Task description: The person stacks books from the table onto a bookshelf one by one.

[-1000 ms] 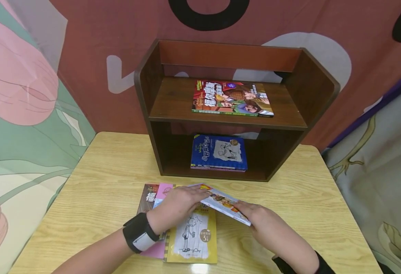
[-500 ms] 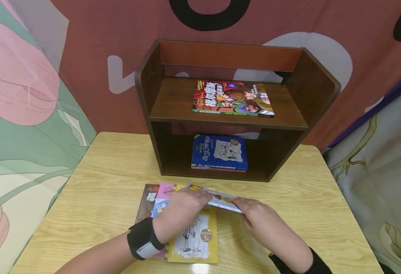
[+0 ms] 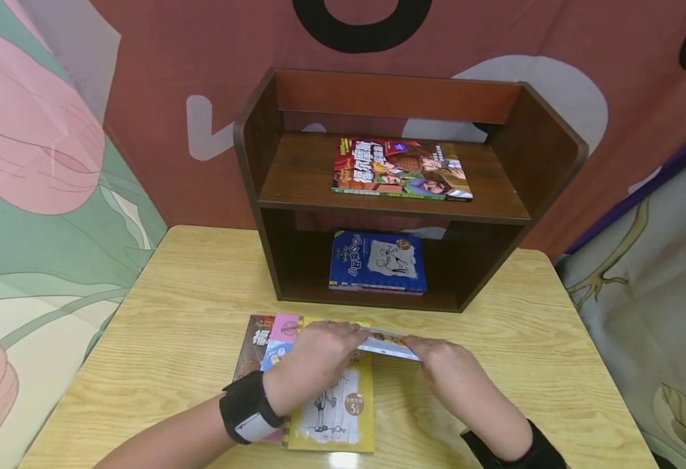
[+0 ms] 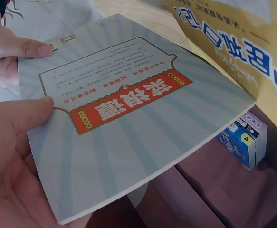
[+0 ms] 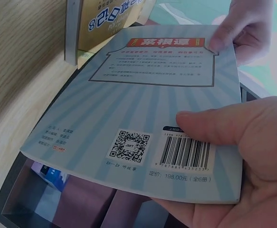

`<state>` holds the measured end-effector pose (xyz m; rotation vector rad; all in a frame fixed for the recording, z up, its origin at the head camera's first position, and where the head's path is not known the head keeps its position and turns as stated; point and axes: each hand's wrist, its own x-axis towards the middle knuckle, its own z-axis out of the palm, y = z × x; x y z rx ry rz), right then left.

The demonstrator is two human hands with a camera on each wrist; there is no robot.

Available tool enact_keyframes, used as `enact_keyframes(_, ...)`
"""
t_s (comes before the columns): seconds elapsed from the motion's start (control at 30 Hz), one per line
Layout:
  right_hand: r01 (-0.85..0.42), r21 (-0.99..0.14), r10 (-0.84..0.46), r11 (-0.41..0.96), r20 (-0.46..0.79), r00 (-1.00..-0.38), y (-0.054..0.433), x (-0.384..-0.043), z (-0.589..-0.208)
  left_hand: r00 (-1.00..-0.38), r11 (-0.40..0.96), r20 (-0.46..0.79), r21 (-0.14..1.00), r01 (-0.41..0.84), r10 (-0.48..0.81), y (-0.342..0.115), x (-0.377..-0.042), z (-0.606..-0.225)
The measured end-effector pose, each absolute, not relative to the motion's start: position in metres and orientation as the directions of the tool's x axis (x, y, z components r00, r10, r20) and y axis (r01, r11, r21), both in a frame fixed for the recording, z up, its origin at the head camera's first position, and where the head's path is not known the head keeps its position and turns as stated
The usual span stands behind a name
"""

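Observation:
A thin paperback book (image 3: 391,346) is held up between both hands, tilted nearly edge-on in the head view, above a yellow book (image 3: 335,433). Its back cover (image 4: 124,142) is pale blue with rays and a red title banner. The left hand (image 3: 319,355) grips it by one end, thumb on the back cover in the left wrist view. At the other end, the right hand (image 3: 466,384) grips it with the thumb beside the barcode (image 5: 185,152). Left of the yellow book, partly overlapped, lie a pink-and-blue book (image 3: 284,327) and a brown book (image 3: 253,352).
A dark brown two-tier bookshelf (image 3: 269,241) stands at the back of the wooden table (image 3: 190,280). On its upper shelf lies a red illustrated book (image 3: 401,169). Blue-covered books (image 3: 376,262) lie stacked on the lower shelf. A printed cloth (image 3: 202,39) hangs behind.
The held book has turned from a slant to nearer level across the view, its right end moving back and left. The right hand has moved with it; the left hand has shifted slightly right.

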<state>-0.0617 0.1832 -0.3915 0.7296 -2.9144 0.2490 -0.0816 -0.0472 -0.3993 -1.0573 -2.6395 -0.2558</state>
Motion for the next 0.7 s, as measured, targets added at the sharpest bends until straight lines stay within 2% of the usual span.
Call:
enact_keyframes(0.3, -0.515, -0.110, -0.489, 0.850, 0.200, -0.849, 0.186, -0.061, -0.391, -0.727, 0.719, 0.216, 0.131, 0.683, 0.652, -0.053, -0.082, -0.402)
enact_keyframes(0.7, -0.506, -0.134, -0.454, 0.852, 0.293, -0.842, 0.187, -0.060, -0.380, -0.697, 0.715, 0.364, 0.108, 0.691, 0.618, -0.054, -0.082, -0.393)
